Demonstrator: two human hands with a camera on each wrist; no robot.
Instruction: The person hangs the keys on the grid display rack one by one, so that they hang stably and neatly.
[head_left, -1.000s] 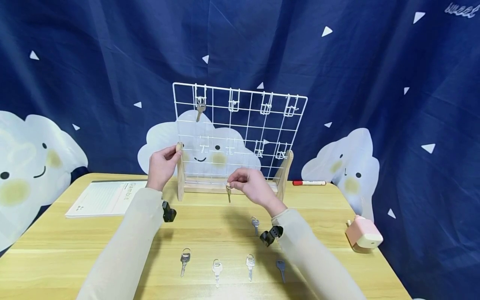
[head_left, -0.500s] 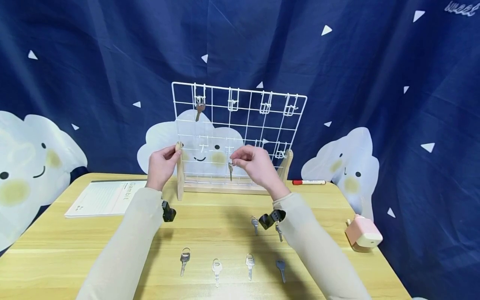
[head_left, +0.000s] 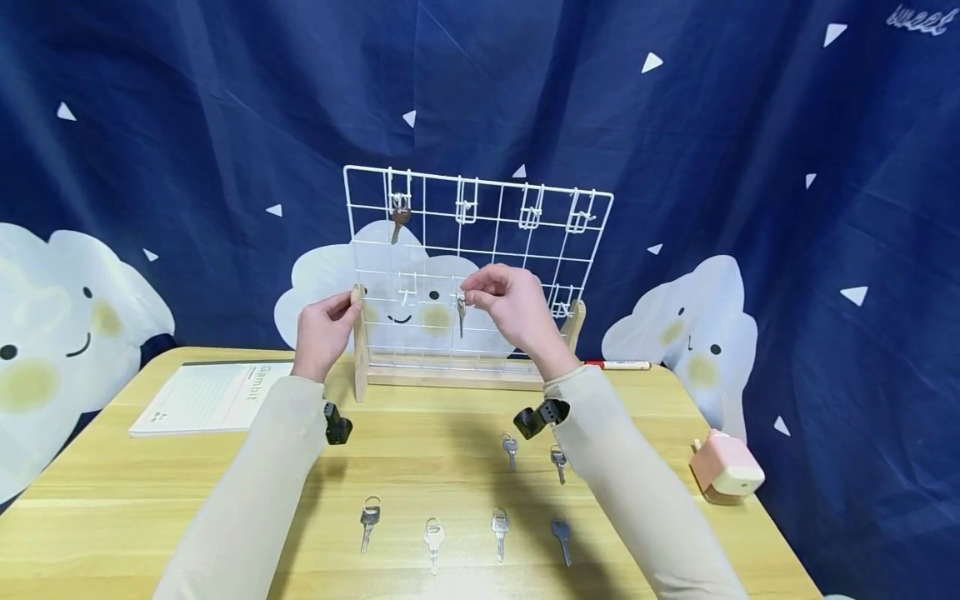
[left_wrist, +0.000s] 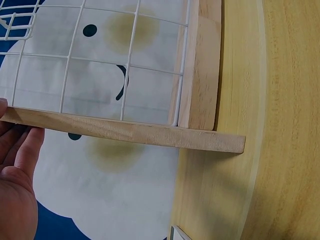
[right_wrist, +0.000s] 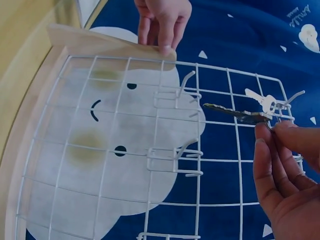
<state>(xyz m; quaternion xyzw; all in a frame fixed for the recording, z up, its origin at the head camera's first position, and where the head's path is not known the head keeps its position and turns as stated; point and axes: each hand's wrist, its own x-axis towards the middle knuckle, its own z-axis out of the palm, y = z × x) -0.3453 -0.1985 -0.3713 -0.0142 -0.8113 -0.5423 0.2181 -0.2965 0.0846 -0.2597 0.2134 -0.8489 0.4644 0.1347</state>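
A white wire grid rack stands in a wooden base, with several white hooks on it in two rows. My left hand grips the top of the rack's left wooden upright, thumb on one side and fingers on the other. In front of the grid, my right hand pinches a metal key near its ring end. In the head view the key hangs blade down, overlapping the lower row near the second hook from the left. Another key hangs on the upper left hook.
Several keys with rings lie on the wooden table, among them a dark-headed key and a silver key. A notebook lies at left. A red-capped marker and a pink-and-white charger-like block are at right.
My right hand has risen with the key from near the rack's base to the lower hook row. The left hand keeps its grip on the upright.
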